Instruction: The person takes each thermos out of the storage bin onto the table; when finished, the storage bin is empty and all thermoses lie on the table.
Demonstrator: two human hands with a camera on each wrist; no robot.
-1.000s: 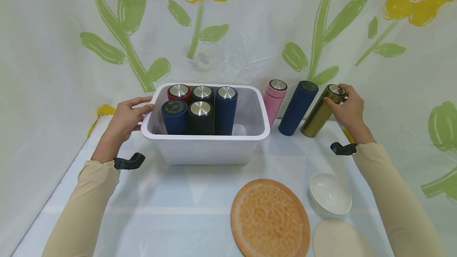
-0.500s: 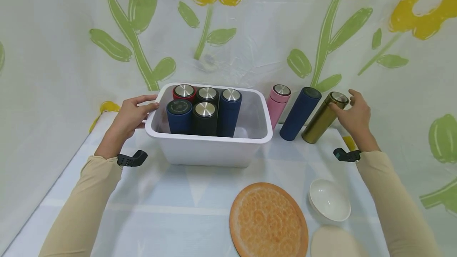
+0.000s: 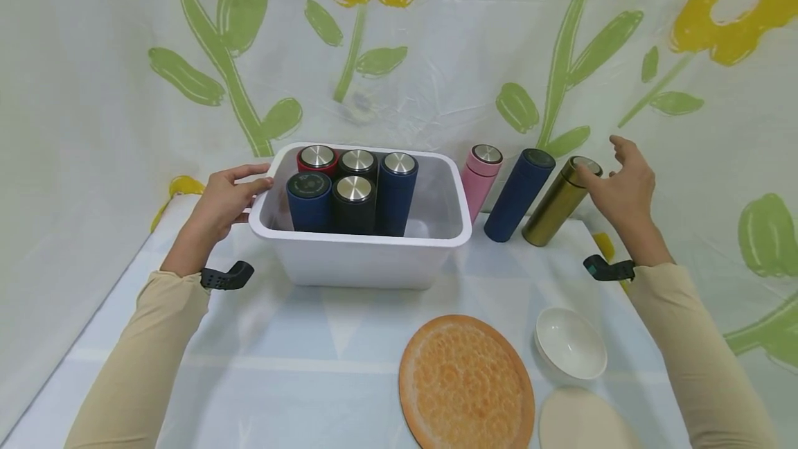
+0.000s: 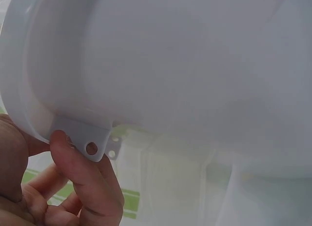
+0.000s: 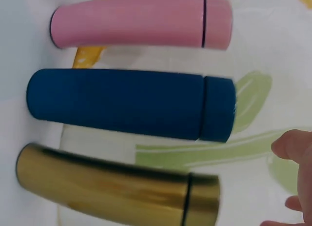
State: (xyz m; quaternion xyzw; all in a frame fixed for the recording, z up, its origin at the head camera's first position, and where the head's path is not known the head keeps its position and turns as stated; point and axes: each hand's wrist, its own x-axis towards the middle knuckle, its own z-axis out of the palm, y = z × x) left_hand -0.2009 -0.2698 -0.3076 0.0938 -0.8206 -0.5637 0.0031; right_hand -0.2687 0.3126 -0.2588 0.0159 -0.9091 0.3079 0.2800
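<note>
At the back of the table stands a white plastic bin (image 3: pixel 361 263) holding several upright thermos bottles with steel or dark lids. My left hand (image 3: pixel 226 205) holds the bin's left rim; in the left wrist view its curled fingers (image 4: pixel 80 170) are at a small tab with a hole. Right of the bin, a pink thermos (image 3: pixel 478 182), a navy thermos (image 3: pixel 517 199) and a gold thermos (image 3: pixel 555 210) stand in a row. My right hand (image 3: pixel 625 189) is beside the gold one's lid, fingers spread, holding nothing. The right wrist view shows a gap between the hand and the bottles.
Nearer me lie a round tan patterned mat (image 3: pixel 467 383), a white bowl (image 3: pixel 570 344) and a cream oval piece (image 3: pixel 582 421). A flower-printed white sheet (image 3: pixel 436 75) hangs right behind the bin and bottles. The table's right edge runs past the gold thermos.
My right hand has let go of the gold thermos and drawn off slightly to the right, its fingers spreading. The left hand stays on the bin. The head view has shifted slightly.
</note>
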